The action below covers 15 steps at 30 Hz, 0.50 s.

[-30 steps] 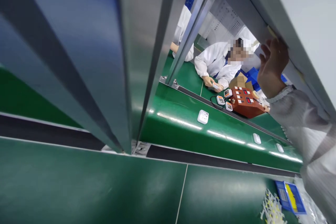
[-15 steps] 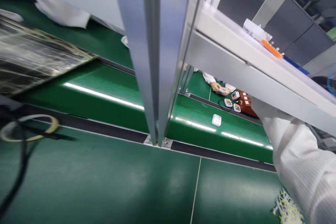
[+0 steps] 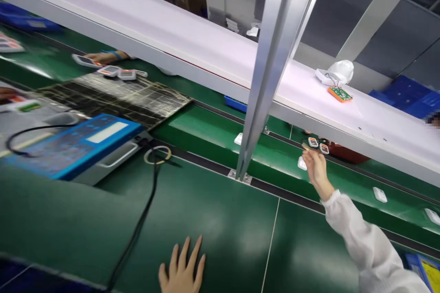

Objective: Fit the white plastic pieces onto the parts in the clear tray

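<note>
A blue-topped instrument (image 3: 74, 149) sits at left on a green table (image 3: 223, 233), its black cable (image 3: 153, 183) trailing past a pale ring (image 3: 169, 154) toward the near edge. At the bottom, a worker's left hand (image 3: 182, 268) spreads over the table, palm down, fingers fanned and gripping nothing; whether the palm bears weight is not clear. Beyond a metal post (image 3: 263, 68), a small white casing (image 3: 301, 164) lies on the green conveyor belt (image 3: 206, 130), partly screened by the worker's fingers. It looks like molded plastic, likely light and stiff, a little slick on its smooth faces, and best taken by two opposite side edges, with no hard squeeze in case of parts inside. The right hand (image 3: 317, 173) reaches out from a white sleeve (image 3: 360, 233), forearm slanting up and inward, wrist raised, fingers bent close together. A tan sliver shows at the fingertips; whether it is held, and whether the hand touches the casing, cannot be told.
</note>
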Tool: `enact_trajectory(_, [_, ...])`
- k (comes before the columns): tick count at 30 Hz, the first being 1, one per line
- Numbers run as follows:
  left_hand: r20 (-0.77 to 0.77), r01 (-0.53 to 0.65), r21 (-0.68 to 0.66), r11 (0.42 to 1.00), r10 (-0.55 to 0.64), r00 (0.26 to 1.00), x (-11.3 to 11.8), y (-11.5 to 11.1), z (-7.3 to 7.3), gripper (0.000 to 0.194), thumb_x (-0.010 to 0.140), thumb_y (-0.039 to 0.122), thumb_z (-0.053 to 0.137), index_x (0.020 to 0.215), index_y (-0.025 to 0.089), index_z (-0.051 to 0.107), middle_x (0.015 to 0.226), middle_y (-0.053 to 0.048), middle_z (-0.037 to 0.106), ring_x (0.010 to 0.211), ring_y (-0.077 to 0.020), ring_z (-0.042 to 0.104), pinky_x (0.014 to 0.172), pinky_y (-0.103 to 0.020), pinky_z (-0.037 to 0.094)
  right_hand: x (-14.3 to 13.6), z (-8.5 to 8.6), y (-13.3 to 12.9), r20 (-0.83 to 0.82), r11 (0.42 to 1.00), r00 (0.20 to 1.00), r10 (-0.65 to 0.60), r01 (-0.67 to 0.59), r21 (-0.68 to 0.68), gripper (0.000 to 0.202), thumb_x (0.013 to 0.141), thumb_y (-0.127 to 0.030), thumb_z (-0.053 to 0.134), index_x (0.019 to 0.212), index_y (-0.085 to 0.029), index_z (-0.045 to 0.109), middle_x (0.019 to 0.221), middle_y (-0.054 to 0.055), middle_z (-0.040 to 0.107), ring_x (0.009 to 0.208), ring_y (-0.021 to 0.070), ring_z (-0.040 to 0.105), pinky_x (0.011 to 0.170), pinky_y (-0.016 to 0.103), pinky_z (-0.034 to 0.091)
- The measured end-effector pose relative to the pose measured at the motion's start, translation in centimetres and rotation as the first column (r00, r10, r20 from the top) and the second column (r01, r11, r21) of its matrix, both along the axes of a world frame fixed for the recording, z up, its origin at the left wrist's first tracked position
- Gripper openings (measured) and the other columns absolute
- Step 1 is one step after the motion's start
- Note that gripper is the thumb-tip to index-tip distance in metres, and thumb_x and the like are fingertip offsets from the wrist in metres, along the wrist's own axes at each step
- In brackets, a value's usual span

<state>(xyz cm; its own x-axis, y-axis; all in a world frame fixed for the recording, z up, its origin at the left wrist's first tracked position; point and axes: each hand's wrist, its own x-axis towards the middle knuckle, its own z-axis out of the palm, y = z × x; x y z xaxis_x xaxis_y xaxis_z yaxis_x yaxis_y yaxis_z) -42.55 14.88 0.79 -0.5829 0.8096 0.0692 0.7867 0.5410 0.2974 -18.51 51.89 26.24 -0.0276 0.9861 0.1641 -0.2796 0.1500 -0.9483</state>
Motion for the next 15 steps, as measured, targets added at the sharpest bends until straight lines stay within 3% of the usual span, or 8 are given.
enact_trajectory(4, [-0.059, 0.031, 0.004, 1.000, -0.031, 0.998, 0.2, -0.2, 1.1, 0.047, 0.094, 0.033, 0.033, 0.137, 0.028, 0.051, 0.147, -0.008, 0.044, 0.140, -0.0340, 0.028, 0.111, -0.055, 0.020, -0.6, -0.6, -9.4, -0.005, 0.968, 0.978, 0.208, -0.207, -0.140, 0.026, 0.076, -0.036, 0.074, 0.074, -0.019, 0.054, 0.072, 0.001, 0.071, 0.063, 0.0119, 0.066, 0.061, 0.024, 0.054])
enact_trajectory(8, [0.025, 0.043, 0.057, 0.997, -0.044, 0.999, 0.3, 0.1, 3.1, 0.047, 0.095, 0.025, 0.032, 0.139, 0.023, 0.049, 0.149, -0.011, 0.040, 0.141, -0.0358, 0.023, 0.113, -0.055, 0.014, -2.0, 0.7, -17.4, 0.010, 0.903, 0.928, 0.373, -0.360, -0.233, 0.027, 0.076, -0.040, 0.073, 0.087, -0.018, 0.062, 0.081, 0.004, 0.073, 0.069, 0.0129, 0.068, 0.066, 0.025, 0.054])
enact_trajectory(10, [0.118, 0.053, 0.099, 0.994, -0.064, 0.991, 0.7, -0.8, 3.5, 0.048, 0.095, 0.022, 0.029, 0.139, 0.018, 0.049, 0.149, -0.014, 0.039, 0.141, -0.0364, 0.023, 0.113, -0.056, 0.014, -2.6, 0.4, -20.8, 0.058, 0.865, 0.896, 0.441, -0.407, -0.294, 0.036, 0.075, -0.044, 0.074, 0.096, -0.017, 0.064, 0.085, 0.006, 0.073, 0.071, 0.0143, 0.068, 0.068, 0.026, 0.055])
enact_trajectory(12, [0.227, 0.083, 0.152, 0.985, -0.116, 0.967, 1.9, -3.3, 2.9, 0.049, 0.095, 0.021, 0.027, 0.137, 0.013, 0.051, 0.147, -0.017, 0.041, 0.141, -0.0358, 0.025, 0.114, -0.055, 0.016, -2.8, -1.6, -24.0, 0.134, 0.836, 0.864, 0.486, -0.414, -0.358, 0.044, 0.072, -0.048, 0.075, 0.100, -0.015, 0.066, 0.088, 0.009, 0.073, 0.074, 0.0169, 0.069, 0.071, 0.030, 0.055])
enact_trajectory(15, [0.381, 0.154, 0.243, 0.958, -0.241, 0.893, 5.5, -10.0, 0.0, 0.051, 0.094, 0.021, 0.024, 0.138, 0.016, 0.049, 0.143, -0.018, 0.044, 0.137, -0.0325, 0.035, 0.113, -0.053, 0.028, -2.3, -7.8, -27.7, 0.309, 0.832, 0.807, 0.504, -0.357, -0.424, 0.049, 0.072, -0.058, 0.070, 0.100, -0.017, 0.065, 0.085, 0.008, 0.071, 0.073, 0.0209, 0.069, 0.074, 0.036, 0.056])
